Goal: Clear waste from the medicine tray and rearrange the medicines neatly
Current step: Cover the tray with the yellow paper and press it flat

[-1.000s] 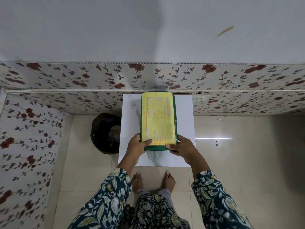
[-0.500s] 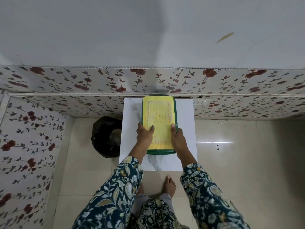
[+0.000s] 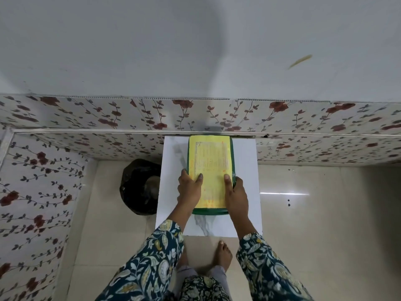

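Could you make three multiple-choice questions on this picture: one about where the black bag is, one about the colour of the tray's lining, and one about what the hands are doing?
1. Where is the black bag?
A. On the table
B. On the floor, left of the table
C. In the tray

2. What colour is the paper lining the tray?
A. Yellow
B. Red
C. Blue

3. What are the hands doing?
A. Both hang away from the tray
B. Only one touches the tray
C. Both hold the tray's sides, thumbs on the paper

Answers:
1. B: the bag stands on the tiles beside the white table.
2. A: a yellow printed sheet fills the green-rimmed tray.
3. C: the left hand and right hand each grip a long side.
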